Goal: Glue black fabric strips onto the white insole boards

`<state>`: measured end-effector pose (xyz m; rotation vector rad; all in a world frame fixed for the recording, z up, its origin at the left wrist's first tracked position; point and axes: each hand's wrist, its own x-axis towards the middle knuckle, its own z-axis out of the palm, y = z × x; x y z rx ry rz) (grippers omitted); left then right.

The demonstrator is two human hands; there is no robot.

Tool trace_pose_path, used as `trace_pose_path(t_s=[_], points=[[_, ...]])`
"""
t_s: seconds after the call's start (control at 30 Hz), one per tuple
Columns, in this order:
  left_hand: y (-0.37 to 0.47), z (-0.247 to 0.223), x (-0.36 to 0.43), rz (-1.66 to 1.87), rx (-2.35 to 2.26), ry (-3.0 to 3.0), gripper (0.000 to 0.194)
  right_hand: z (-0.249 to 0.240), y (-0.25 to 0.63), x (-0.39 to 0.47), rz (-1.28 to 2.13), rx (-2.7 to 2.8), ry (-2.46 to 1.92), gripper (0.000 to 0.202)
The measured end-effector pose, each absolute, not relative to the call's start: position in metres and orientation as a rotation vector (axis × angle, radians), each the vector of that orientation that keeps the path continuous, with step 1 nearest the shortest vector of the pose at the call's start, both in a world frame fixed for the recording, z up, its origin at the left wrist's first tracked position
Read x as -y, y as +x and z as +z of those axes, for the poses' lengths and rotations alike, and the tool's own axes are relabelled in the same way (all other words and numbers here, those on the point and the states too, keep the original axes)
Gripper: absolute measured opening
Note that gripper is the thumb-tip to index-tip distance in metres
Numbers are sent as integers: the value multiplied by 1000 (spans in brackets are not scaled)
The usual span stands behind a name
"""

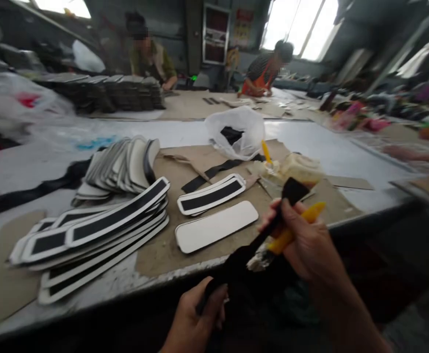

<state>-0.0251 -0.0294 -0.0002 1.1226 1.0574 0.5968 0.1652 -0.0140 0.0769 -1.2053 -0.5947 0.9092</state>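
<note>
A black fabric strip (242, 257) stretches between my two hands just past the table's front edge. Its lower end is pinched by my left hand (199, 314), fingers closed. My right hand (306, 240) grips the upper end and also holds a yellow-handled brush (282, 240), whose tip is caked with pale paste. On brown card nearby lies a plain white rounded panel (217, 226). Behind it are a few white panels (211, 195) with a black strip along the middle. To the left, a fanned pile of similar black-striped panels (100, 230) covers the table.
A stack of curved white panels (121, 164) stands behind the pile. Toward the back sit a white plastic bag (236, 130) with black material and a paste-smeared container (300, 169). Two people (152, 59) work across the table. Clear plastic bags (23, 105) lie at left.
</note>
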Motion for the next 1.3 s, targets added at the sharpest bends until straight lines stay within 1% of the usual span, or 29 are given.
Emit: trace_pose_path(t_s=[0.07,0.13,0.23,0.3,0.37,0.47,0.53,0.63,0.73,0.8,0.97,1.07,1.13,1.3], points=[[-35,-13,28,538,-1050,1101,46,77,176,11,915,646,-1212,25],[-48,-22,27,585,-1165,960,42,74,187,7,897,776,-1348,24],[-62,-28,16,782,-1305,664,40,62,195,-6,851,1197,-1713,26],[-66,-28,2,903,-1316,549,41,52,192,-20,840,1576,-1860,32],[-66,-27,-13,951,-1291,514,41,43,183,-36,909,1890,-1858,35],[-62,-26,-34,907,-1257,521,37,34,165,-62,1082,2149,-1786,31],[-59,-26,-44,856,-1250,535,36,30,155,-79,1142,2268,-1766,31],[-58,-26,-55,793,-1251,548,38,26,143,-101,1190,2429,-1724,31],[-58,-28,-62,751,-1251,558,36,22,133,-117,1246,2516,-1709,28],[-58,-29,-65,741,-1253,558,33,21,127,-125,1262,2567,-1720,29],[-58,-32,-67,740,-1256,559,30,17,114,-137,1157,2768,-1704,34],[-58,-34,-66,738,-1261,582,32,17,108,-140,1098,2847,-1726,35],[-58,-34,-66,735,-1271,601,35,19,105,-141,1078,2889,-1732,35],[-58,-33,-69,713,-1301,624,33,21,102,-143,1074,2949,-1692,35]])
